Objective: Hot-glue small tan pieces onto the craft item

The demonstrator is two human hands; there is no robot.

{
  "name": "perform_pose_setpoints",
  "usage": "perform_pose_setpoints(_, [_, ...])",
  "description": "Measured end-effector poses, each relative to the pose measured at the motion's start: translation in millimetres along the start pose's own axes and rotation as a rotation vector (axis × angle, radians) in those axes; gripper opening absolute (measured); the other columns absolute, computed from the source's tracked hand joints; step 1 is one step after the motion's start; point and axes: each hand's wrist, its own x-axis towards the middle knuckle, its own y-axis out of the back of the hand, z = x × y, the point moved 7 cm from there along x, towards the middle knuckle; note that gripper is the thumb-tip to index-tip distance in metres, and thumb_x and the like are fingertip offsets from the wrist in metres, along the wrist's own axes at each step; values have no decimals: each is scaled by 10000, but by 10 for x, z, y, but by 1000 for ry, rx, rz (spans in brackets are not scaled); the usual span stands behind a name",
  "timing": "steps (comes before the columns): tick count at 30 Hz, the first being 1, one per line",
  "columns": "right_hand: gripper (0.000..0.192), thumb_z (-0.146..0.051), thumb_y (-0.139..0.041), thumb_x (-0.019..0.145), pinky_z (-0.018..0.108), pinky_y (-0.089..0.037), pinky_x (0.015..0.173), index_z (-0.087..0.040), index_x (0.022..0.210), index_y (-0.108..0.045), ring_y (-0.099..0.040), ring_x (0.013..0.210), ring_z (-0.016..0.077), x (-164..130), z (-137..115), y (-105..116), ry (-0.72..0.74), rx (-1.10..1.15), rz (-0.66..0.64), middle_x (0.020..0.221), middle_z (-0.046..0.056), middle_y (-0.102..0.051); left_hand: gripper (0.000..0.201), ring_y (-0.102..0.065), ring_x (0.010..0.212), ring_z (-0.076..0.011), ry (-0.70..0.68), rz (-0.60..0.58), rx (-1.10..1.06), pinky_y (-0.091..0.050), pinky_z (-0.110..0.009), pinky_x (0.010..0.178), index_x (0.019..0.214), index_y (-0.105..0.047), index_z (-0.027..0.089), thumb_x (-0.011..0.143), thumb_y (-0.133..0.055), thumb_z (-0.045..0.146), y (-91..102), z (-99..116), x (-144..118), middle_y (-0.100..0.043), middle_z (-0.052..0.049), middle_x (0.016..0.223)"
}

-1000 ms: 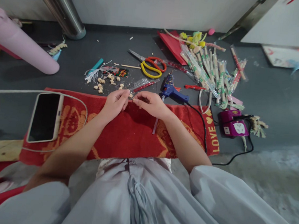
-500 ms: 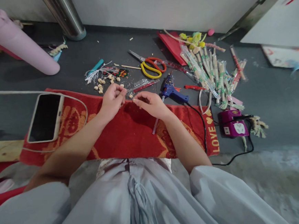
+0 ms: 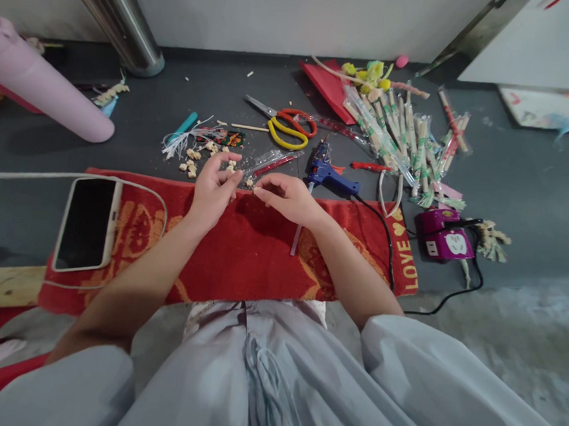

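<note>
Fingers [image 3: 227, 162] of the left hand [image 3: 212, 191] have spread and lifted away from the right hand [image 3: 288, 199], now loose and empty over the scattered tan bits [image 3: 190, 164]. Right fingers stay pinched on a small tan piece [image 3: 255, 189] above the red cloth [image 3: 242, 249], just beside the blue glue gun [image 3: 328, 172].

Piece [image 3: 255, 190] at right fingertips too small.

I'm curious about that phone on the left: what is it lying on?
The phone lies screen up on a red cloth with orange patterns, with a white cable looping round it. Whatever the cloth shows directly beneath the phone is covered.
</note>
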Motion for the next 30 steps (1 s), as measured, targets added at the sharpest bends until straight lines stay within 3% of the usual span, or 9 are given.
perform_pose_setpoints(3, [243,-378,-565,873,259,-437,715,-146,892,-636,-547,701,105,-6,-34,15,35,-25,26,826,35,-667,348,-366,343,-54,25,-42,-34,-271,-194,359,1060,-505,262,792,-675,404,-47,18,-9,-450,108,490])
perform_pose_setpoints(7, [205,-338,-553,890,280,-459,785,-166,921,-659,-602,815,136,-22,-110,50,150,-114,89,934,56,-706,191,-334,311,-50,135,-187,-79,-245,-182,332,930,-556,215,835,-600,375,-184,-29,-43,-470,87,444])
perform_pose_setpoints(12, [201,-314,-539,914,294,-477,822,-172,964,-672,-625,906,161,-51,-180,75,294,-214,156,977,74,-714,222,-340,313,-48,152,-275,-71,-236,-175,331,808,-556,201,828,-596,419,-258,-28,-88,-488,69,419])
perform_pose_setpoints(18, [215,-311,-512,936,296,-482,791,-176,1009,-663,-614,866,161,-65,-175,61,321,-266,164,967,86,-699,301,-351,326,-45,119,-308,-73,-257,-179,344,768,-559,197,812,-604,491,-258,-21,-88,-498,61,432])
perform_pose_setpoints(30, [201,-294,-536,920,303,-482,809,-176,1029,-657,-600,836,162,-86,-182,53,345,-305,182,921,72,-679,285,-359,335,-41,133,-312,-100,-266,-170,352,738,-545,194,806,-620,461,-264,-30,-80,-492,62,427])
